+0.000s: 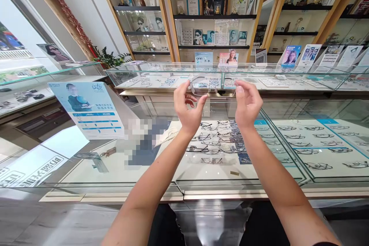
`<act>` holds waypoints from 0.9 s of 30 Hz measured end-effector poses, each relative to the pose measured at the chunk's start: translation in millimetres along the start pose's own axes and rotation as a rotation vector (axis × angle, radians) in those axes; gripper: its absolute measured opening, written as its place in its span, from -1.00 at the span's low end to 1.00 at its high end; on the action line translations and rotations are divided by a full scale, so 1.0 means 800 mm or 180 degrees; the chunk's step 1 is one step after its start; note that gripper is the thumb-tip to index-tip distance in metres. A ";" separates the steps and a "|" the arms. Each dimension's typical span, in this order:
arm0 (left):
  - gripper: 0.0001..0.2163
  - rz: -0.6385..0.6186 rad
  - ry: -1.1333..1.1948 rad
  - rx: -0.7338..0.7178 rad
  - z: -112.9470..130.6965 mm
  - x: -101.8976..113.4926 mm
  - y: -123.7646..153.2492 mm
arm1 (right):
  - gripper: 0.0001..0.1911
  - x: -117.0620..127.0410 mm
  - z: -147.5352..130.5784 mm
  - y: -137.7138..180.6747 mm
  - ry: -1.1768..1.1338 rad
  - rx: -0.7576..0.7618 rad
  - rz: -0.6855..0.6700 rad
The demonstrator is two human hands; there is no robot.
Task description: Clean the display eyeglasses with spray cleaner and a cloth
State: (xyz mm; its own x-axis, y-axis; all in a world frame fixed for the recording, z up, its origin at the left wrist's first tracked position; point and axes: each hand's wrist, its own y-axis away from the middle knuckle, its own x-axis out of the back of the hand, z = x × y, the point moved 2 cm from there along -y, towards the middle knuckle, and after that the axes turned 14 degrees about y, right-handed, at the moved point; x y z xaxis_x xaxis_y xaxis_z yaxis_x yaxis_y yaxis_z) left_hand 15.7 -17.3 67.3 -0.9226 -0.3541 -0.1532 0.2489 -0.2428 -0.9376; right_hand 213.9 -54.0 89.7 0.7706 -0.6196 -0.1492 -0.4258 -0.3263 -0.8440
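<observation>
The left hand [188, 109] and right hand [248, 103] are holding up one pair of glasses [201, 85] between them, above the desk [230, 194]. Left one's curving loosely, thumb spread from the index finger; the right is pinching its end with thumb and fingertip nearly together. Rows of frames [198, 149] are sitting below the hands, under glass. My worry: only fingertips are doing the holding, so uneven pulling could bend the thin rims, or a slip could drop them.
</observation>
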 end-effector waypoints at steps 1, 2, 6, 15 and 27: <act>-0.36 -0.0039 -0.0028 0.0040 -0.006 0.002 0.012 | -0.71 0.001 0.009 0.011 -0.0062 -0.0098 -0.0062; -0.37 -0.0076 -0.0061 0.0067 -0.013 0.005 0.023 | -0.71 0.001 0.018 0.023 -0.0099 -0.0221 -0.0122; -0.40 -0.0197 -0.0140 0.0122 -0.037 0.012 0.059 | -0.66 0.000 0.052 0.056 -0.0092 -0.0763 -0.0358; -0.34 -0.0298 -0.0208 0.0482 -0.063 0.020 0.083 | -0.63 -0.010 0.082 0.070 -0.0211 -0.1120 -0.0767; -0.44 -0.0291 -0.0037 0.0475 -0.055 0.022 0.086 | -0.68 -0.014 0.077 0.078 -0.0575 -0.1445 -0.0860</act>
State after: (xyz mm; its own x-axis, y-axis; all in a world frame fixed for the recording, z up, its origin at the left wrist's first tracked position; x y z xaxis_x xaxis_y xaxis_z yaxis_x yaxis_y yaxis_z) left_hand 3.6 -0.3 -13.8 -0.9401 -0.3346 -0.0651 0.2060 -0.4055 -0.8906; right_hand 208.0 -23.3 6.8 0.9327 -0.3522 -0.0780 -0.3327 -0.7560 -0.5637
